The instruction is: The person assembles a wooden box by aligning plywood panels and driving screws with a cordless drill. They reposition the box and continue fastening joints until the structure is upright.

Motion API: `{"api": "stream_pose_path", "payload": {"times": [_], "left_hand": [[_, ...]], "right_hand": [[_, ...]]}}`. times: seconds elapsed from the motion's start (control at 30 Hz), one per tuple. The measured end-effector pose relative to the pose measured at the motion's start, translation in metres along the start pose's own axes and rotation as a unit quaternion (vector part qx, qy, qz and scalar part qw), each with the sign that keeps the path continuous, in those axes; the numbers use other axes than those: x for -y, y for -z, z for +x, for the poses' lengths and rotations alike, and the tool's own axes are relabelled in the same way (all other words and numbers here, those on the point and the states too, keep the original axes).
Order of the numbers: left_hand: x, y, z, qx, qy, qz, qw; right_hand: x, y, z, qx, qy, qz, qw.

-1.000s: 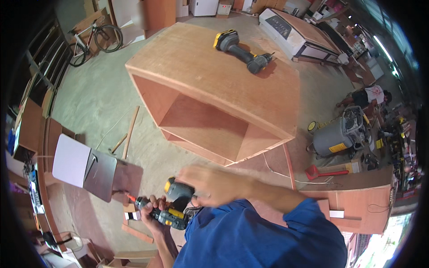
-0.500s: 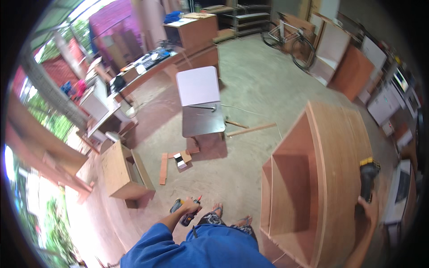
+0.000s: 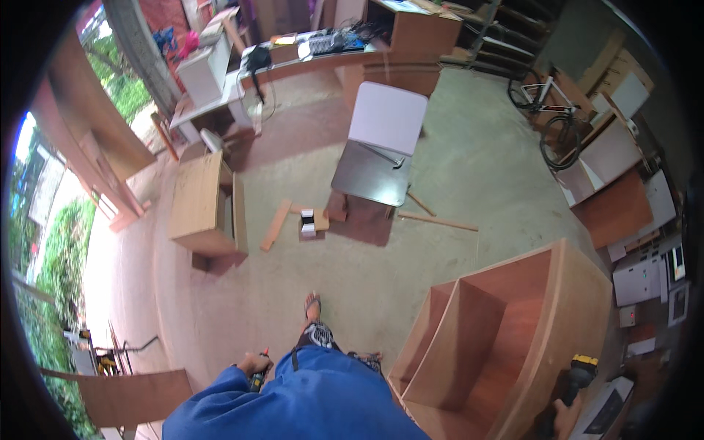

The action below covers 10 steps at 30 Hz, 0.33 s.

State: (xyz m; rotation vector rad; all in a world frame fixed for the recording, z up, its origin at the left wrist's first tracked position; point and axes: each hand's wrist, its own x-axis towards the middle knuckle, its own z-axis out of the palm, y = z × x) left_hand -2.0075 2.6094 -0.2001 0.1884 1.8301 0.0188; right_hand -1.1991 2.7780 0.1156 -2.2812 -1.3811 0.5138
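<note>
My left hand (image 3: 251, 364), low in the view beside my blue shirt, is closed on a small black-and-yellow power drill (image 3: 258, 380) with a red tip. At the lower right my right hand (image 3: 567, 415) grips a black power tool (image 3: 580, 378) with a yellow end; its exact kind is unclear. That tool is just beyond the outer side of a large wooden cabinet (image 3: 563, 308), whose open compartments face toward me and the left. My right fingers are partly cut off by the lower part of the view.
A chair (image 3: 381, 132) with a hammer (image 3: 383, 157) on its seat stands ahead. Wood strips (image 3: 438, 221) and a small open box (image 3: 309, 222) lie on the floor. A wooden drawer unit (image 3: 198, 205) is at left, a bicycle (image 3: 550, 110) far right.
The view has swung, and the chair and drawer unit now appear higher up. The cabinet sits lower in view. My feet have stepped, and both hands still carry their tools, now lower.
</note>
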Motion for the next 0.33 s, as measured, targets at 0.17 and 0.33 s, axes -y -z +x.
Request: {"api": "stream_pose_path", "payload": {"times": [0.17, 0.33], "left_hand": [[0.012, 0.049, 0.074, 0.015, 0.028, -0.230, 0.973], [0.010, 0.128, 0.145, -0.030, -0.085, -0.327, 0.941]], "right_hand": [[0.179, -0.048, -0.058, 0.076, 0.094, -0.056, 0.991], [0.363, -0.168, -0.072, 0.226, 0.045, -0.034, 0.972]]}}
